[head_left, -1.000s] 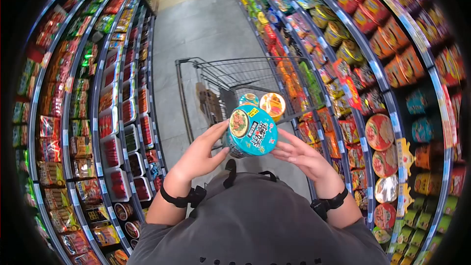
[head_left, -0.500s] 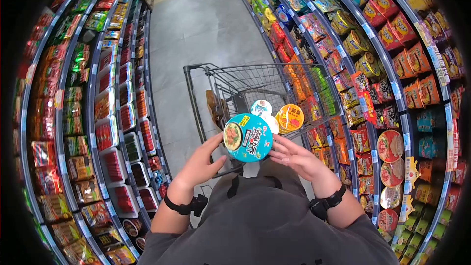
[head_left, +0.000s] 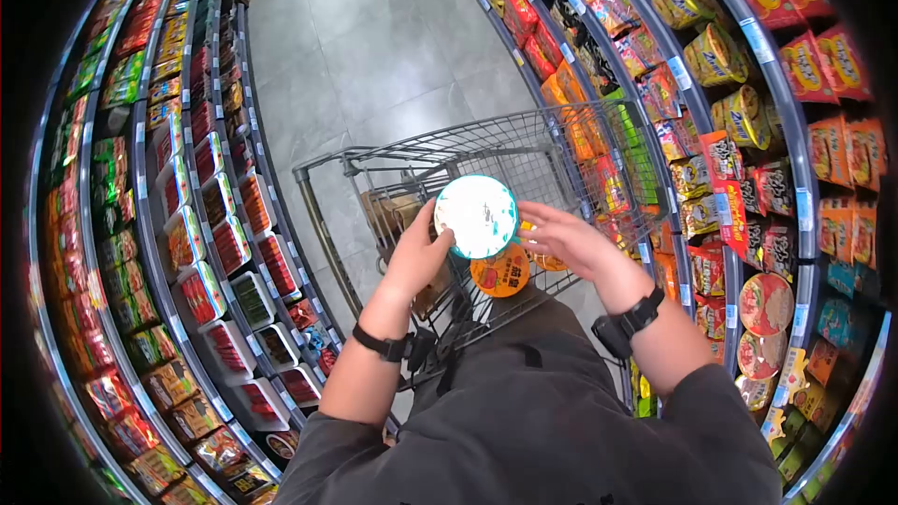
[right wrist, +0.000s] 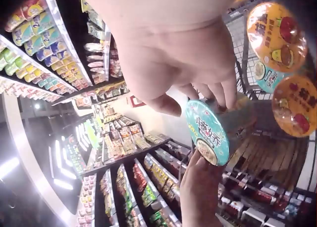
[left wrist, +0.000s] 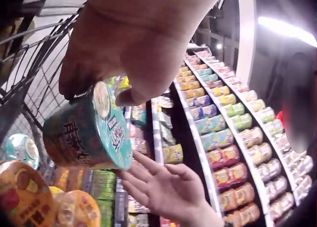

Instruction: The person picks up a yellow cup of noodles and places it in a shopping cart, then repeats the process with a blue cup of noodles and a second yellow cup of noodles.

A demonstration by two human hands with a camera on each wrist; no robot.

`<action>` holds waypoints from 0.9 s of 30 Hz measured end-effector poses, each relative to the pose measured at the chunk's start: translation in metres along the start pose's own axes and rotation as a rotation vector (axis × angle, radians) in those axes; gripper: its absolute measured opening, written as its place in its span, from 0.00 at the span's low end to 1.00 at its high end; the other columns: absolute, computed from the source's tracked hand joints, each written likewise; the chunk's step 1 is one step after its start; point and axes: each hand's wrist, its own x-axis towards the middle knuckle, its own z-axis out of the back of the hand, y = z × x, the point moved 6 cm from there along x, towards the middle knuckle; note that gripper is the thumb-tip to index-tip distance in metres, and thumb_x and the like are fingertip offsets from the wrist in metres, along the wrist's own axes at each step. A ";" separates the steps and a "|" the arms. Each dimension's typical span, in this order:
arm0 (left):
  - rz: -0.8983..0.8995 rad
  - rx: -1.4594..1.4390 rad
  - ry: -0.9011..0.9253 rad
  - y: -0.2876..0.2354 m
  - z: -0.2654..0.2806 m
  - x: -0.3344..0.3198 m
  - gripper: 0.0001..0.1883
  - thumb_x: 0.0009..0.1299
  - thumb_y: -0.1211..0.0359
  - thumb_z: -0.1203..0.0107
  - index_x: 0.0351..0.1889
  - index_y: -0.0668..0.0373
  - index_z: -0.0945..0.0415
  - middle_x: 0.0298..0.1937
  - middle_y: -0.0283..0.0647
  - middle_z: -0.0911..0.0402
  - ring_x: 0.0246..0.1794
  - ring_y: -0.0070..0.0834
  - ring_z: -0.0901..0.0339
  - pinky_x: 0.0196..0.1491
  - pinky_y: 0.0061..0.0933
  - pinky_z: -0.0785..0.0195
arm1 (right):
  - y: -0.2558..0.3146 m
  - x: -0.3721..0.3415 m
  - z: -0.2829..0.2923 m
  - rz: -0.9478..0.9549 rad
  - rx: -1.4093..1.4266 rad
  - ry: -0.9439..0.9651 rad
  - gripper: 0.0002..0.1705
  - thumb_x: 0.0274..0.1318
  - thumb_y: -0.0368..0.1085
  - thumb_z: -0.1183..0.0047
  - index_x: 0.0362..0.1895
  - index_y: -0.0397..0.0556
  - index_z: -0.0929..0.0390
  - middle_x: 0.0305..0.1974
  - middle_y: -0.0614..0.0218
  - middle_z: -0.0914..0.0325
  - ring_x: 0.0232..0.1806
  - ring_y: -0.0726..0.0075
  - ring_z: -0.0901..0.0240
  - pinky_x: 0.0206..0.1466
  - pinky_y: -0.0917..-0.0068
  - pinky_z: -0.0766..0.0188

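My left hand (head_left: 413,260) grips a teal instant noodle cup (left wrist: 74,133) at its side, the thumb over the lid's edge. In the head view, glare whitens the lid of the noodle cup (head_left: 479,210). The cup is held above the cart basket. On its other side, my right hand (head_left: 582,241) has its fingers extended, fingertips at the cup's wall and thumb off it. Orange-lidded noodle cups (head_left: 500,269) sit below in the cart. The right wrist view shows another teal cup (right wrist: 267,77) between two orange lids.
The dark wire shopping cart (head_left: 313,215) stands right in front of me. A brown item (head_left: 393,210) is in its left part. Shelves of packaged snacks (head_left: 201,252) line the left, with noodle packs (head_left: 739,122) on the right. Grey tiled floor (head_left: 346,47) runs ahead.
Both hands have moved the teal cup forward and up in the head view, farther over the cart. The left thumb now lies over the lid's edge. The head view has shifted.
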 end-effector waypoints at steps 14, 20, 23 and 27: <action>0.405 0.111 0.104 0.193 -0.117 0.143 0.27 0.74 0.57 0.45 0.60 0.73 0.24 0.54 0.64 0.17 0.60 0.58 0.20 0.61 0.46 0.28 | -0.085 0.179 0.167 -0.455 -0.186 -0.228 0.26 0.66 0.41 0.46 0.66 0.49 0.25 0.64 0.64 0.25 0.71 0.58 0.33 0.68 0.61 0.32; 0.500 0.135 0.099 0.203 -0.121 0.144 0.28 0.73 0.56 0.44 0.59 0.73 0.25 0.54 0.64 0.16 0.59 0.56 0.19 0.62 0.45 0.28 | -0.097 0.194 0.178 -0.513 -0.172 -0.192 0.27 0.66 0.37 0.46 0.68 0.47 0.27 0.65 0.65 0.26 0.68 0.61 0.29 0.64 0.67 0.29; 0.509 0.032 0.123 0.225 -0.129 0.141 0.28 0.72 0.57 0.44 0.61 0.73 0.26 0.55 0.63 0.17 0.60 0.53 0.19 0.63 0.43 0.29 | -0.087 0.188 0.174 -0.506 -0.274 -0.154 0.27 0.66 0.36 0.47 0.68 0.46 0.27 0.65 0.65 0.26 0.68 0.62 0.29 0.64 0.68 0.29; 0.515 -0.006 0.095 0.210 -0.127 0.132 0.30 0.73 0.58 0.44 0.66 0.73 0.29 0.59 0.62 0.18 0.63 0.51 0.20 0.65 0.41 0.31 | -0.085 0.181 0.184 -0.429 -0.248 -0.206 0.27 0.66 0.35 0.49 0.68 0.45 0.27 0.65 0.64 0.24 0.69 0.63 0.29 0.68 0.67 0.32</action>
